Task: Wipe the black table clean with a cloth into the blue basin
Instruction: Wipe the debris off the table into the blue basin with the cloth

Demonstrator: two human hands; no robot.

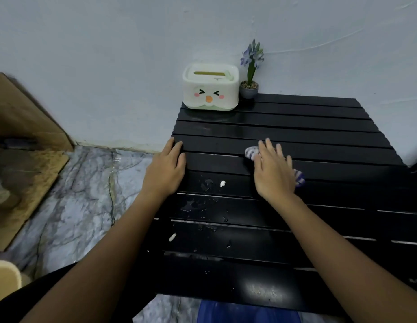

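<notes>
Mid-frame on the black surface [296, 127], I see my right hand [274, 173] flat-gripped on the striped cloth [251, 152], my left hand [166, 169] spread open at the edge.

Pale blue wall [133, 54] above grey marbled floor [81, 194].

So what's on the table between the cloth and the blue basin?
In the head view, water droplets and two white crumbs lie on the black slats between the cloth and basin.
</notes>
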